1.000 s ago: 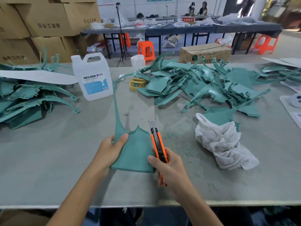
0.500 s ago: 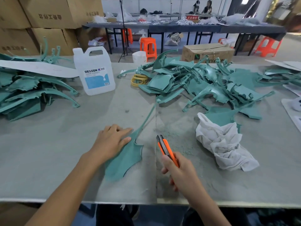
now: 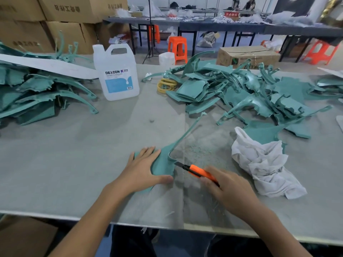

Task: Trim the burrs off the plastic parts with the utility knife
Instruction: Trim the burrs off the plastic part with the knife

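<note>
QA: Your utility knife (image 3: 199, 172) has swung round since half a second ago. Then it pointed away from you, clear of the work. Now the blade tip sits at the right edge of the green plastic part (image 3: 164, 162), in the notch below its long thin arm. Your left hand (image 3: 143, 169) has slid further over the flat end.

Proc: Agreed. Your left fingers (image 3: 148, 153) lie straight and press the part flat on the counter (image 3: 74, 154), thumb along the near edge. Your right hand (image 3: 228, 190) is clenched round the orange handle. My read: the cut on that edge is about to start, or has just started.

QA: Can't tell if the blade touches the plastic or stops just short. The tip is small and dark against shadow. No burr resolvable at this size either.

Proc: Your left palm hides much of the flat end, so its left outline is unknown. Your thumb lies near the blade's line, so I'd watch that. The right pile of green parts (image 3: 241, 93) and the left pile (image 3: 37, 93): trimmed or not, can't say. The left one is cut off by the frame edge.
</note>
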A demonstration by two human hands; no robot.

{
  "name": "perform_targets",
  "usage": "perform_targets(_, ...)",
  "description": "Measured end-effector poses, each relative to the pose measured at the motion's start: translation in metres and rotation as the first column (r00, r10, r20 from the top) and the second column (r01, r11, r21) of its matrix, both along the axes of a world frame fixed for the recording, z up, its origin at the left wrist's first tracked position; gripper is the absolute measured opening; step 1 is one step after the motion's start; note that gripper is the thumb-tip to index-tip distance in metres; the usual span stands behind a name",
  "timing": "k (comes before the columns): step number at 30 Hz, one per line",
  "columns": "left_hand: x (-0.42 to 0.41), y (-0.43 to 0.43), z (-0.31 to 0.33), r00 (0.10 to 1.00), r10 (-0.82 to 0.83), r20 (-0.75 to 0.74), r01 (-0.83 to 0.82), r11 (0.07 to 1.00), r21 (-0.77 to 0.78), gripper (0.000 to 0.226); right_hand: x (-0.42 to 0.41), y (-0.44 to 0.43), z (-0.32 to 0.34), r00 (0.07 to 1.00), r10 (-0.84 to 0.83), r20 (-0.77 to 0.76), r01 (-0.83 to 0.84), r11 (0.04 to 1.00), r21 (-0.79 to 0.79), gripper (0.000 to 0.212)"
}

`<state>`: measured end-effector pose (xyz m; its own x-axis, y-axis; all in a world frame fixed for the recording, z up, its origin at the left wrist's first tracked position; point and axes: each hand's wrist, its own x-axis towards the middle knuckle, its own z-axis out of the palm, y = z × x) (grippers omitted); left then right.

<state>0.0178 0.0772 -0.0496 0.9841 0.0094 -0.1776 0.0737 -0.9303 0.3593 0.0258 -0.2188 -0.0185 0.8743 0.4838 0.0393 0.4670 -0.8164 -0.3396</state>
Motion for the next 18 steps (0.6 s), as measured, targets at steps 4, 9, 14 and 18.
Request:
perform_targets(4, 0.001, 0.0, -0.007, 0.999, 0.003, 0.045, -0.002, 1.0, -0.024, 0.135, 0.002, 0.004, -0.001, 1.0, -0.01, -0.006, 0.01, 1.0, -0.022, 0.025)
perform_targets(9, 0.0, 0.0, -0.004, 0.999, 0.005, 0.044, -0.003, 0.999, -0.046, 0.135, 0.003, 0.007, -0.003, 1.0, -0.018, 0.0, 0.018, 1.0, -0.009, 0.024)
perform_targets(14, -0.001, -0.001, -0.002, 0.999, -0.001, 0.044, 0.003, 0.999, -0.044, 0.129, 0.009, 0.008, -0.004, 0.999, 0.007, -0.033, -0.008, 1.0, -0.013, 0.022)
perform_targets(18, -0.003, -0.001, 0.0, 0.999, -0.018, 0.031, 0.02, 0.999, -0.047, 0.128, 0.014, 0.007, -0.002, 0.999, 0.016, -0.028, -0.017, 0.998, -0.053, 0.023)
